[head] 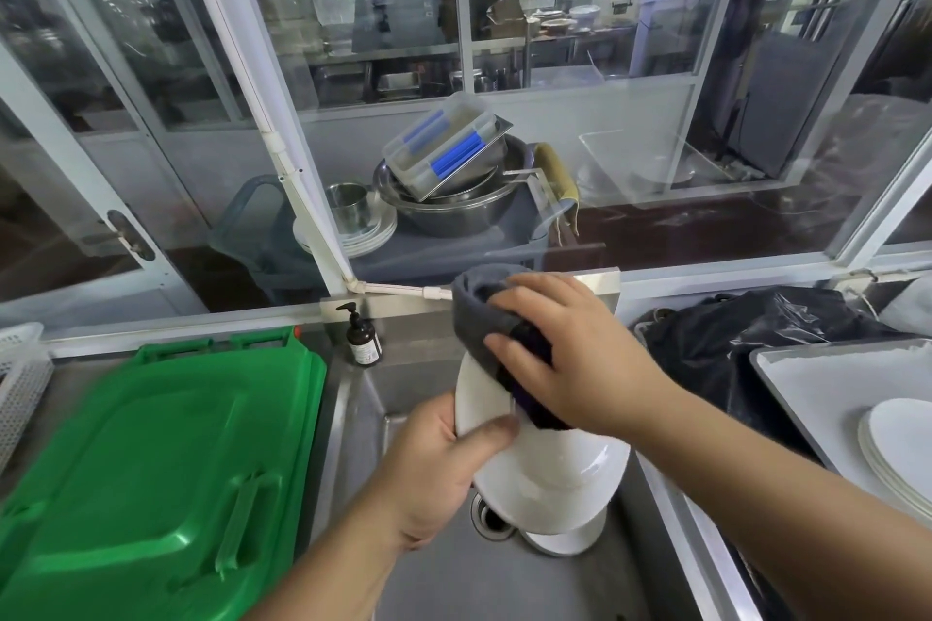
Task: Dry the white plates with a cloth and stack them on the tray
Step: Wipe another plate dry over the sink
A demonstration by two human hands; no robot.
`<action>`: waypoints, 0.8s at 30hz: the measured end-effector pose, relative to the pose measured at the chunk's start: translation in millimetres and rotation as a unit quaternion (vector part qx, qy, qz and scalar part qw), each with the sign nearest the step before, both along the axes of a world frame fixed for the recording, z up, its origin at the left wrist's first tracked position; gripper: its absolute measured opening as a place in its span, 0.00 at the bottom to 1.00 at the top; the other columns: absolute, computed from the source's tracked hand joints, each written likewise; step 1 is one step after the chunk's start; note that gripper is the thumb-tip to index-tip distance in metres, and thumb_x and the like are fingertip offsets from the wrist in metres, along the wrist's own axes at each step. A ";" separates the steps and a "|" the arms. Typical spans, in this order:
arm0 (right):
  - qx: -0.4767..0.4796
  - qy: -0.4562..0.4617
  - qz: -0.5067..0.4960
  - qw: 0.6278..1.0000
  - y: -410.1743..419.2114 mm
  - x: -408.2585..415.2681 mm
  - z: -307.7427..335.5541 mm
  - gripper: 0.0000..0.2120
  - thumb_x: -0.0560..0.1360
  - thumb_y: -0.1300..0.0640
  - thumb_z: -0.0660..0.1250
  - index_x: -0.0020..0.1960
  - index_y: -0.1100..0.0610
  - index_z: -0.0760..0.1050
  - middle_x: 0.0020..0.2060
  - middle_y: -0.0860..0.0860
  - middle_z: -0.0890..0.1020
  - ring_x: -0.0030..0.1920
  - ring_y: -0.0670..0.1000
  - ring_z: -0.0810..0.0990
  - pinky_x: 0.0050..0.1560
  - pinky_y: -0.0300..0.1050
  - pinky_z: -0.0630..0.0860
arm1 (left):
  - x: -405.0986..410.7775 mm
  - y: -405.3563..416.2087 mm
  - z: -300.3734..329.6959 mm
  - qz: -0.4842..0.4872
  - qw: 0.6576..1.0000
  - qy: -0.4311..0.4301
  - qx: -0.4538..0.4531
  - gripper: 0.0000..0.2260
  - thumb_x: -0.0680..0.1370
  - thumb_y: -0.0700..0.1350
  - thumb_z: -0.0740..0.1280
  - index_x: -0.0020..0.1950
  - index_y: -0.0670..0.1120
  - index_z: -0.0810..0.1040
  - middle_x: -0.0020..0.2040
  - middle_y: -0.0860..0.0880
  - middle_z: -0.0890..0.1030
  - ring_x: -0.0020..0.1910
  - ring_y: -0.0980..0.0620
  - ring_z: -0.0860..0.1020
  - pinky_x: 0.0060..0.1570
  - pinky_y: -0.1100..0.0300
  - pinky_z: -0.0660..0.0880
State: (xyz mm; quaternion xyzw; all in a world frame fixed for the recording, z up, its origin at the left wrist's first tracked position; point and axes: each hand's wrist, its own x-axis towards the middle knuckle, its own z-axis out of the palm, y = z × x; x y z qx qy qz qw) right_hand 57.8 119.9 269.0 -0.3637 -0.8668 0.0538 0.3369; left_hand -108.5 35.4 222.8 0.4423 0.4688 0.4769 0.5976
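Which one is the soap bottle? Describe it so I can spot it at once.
Start at the steel sink in the middle, with the green bin lid on its left. At the sink's back left corner, against the window ledge, stands the soap bottle. It is small, dark brown, with a black pump and a pale label, and it is the only bottle there.

A steel counter (328,419) with a sunken sink (454,570) carries everything here. A green lid (151,469) lies on its left part, with a white basket (20,368) at the far left edge and a dark pump bottle (363,340) standing at the back. On the right sits a tray (807,368) bearing stacked plates (903,449), a black bag (746,333) behind it; another plate (565,542) lies in the sink by the drain (486,517).
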 end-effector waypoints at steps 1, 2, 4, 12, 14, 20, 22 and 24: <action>-0.028 0.017 -0.013 0.999 3.0 1.8 3.4 0.19 0.79 0.44 0.64 0.61 0.54 0.81 0.58 0.50 0.82 0.60 0.54 0.78 0.61 0.43 0.71 | 0.3 -0.4 -0.4 -0.001 1.000 -0.007 0.002 0.12 0.76 0.42 0.71 0.57 0.47 0.87 0.57 0.39 0.86 0.57 0.42 0.85 0.59 0.48 0.81; -0.058 0.029 -0.031 0.997 5.6 3.6 7.2 0.18 0.79 0.43 0.64 0.62 0.53 0.80 0.55 0.49 0.83 0.56 0.53 0.78 0.56 0.41 0.70 | 0.4 -1.4 0.3 -0.001 1.000 -0.010 0.004 0.12 0.76 0.41 0.71 0.58 0.48 0.86 0.58 0.40 0.86 0.58 0.41 0.84 0.60 0.47 0.81; -0.123 0.052 -0.085 0.987 12.9 11.0 11.2 0.14 0.80 0.42 0.65 0.62 0.48 0.78 0.50 0.47 0.82 0.49 0.49 0.77 0.47 0.42 0.66 | 0.3 -2.9 2.8 0.000 1.000 -0.013 0.012 0.13 0.75 0.44 0.73 0.59 0.50 0.86 0.59 0.40 0.86 0.60 0.40 0.84 0.62 0.45 0.80; -0.378 0.280 -0.151 0.870 31.4 45.0 -1.6 0.08 0.79 0.41 0.71 0.53 0.44 0.83 0.46 0.42 0.86 0.51 0.47 0.84 0.53 0.43 0.78 | 3.9 -6.9 6.0 0.049 0.998 -0.023 0.037 0.13 0.74 0.46 0.75 0.58 0.53 0.87 0.59 0.43 0.86 0.61 0.43 0.84 0.61 0.48 0.80; -0.405 0.335 -0.167 0.834 27.2 46.8 -7.5 0.08 0.78 0.42 0.72 0.52 0.44 0.83 0.45 0.43 0.87 0.50 0.47 0.84 0.48 0.41 0.78 | 5.7 -7.4 4.8 0.068 0.997 -0.029 0.032 0.13 0.74 0.44 0.73 0.57 0.53 0.87 0.58 0.43 0.87 0.60 0.44 0.84 0.60 0.49 0.81; -0.480 0.398 -0.199 0.756 18.7 50.1 -28.9 0.14 0.75 0.40 0.75 0.54 0.48 0.84 0.49 0.52 0.87 0.51 0.56 0.87 0.54 0.54 0.85 | 12.9 -7.7 3.4 0.112 0.992 -0.061 -0.018 0.11 0.75 0.39 0.75 0.57 0.42 0.85 0.56 0.40 0.87 0.56 0.44 0.86 0.51 0.56 0.83; -0.505 0.411 -0.197 0.733 17.8 52.8 -33.2 0.15 0.74 0.42 0.77 0.55 0.51 0.84 0.50 0.55 0.87 0.53 0.59 0.87 0.58 0.59 0.84 | 13.2 -5.8 7.9 0.093 0.991 -0.075 -0.059 0.16 0.71 0.38 0.72 0.58 0.40 0.83 0.54 0.39 0.87 0.52 0.45 0.87 0.47 0.56 0.84; -0.522 0.410 -0.193 0.723 17.9 56.0 -34.8 0.17 0.74 0.43 0.77 0.56 0.53 0.84 0.51 0.57 0.87 0.53 0.61 0.86 0.58 0.59 0.84 | 6.7 -0.7 17.3 0.066 0.989 -0.085 -0.106 0.19 0.70 0.38 0.75 0.60 0.39 0.81 0.55 0.38 0.87 0.53 0.42 0.86 0.51 0.50 0.84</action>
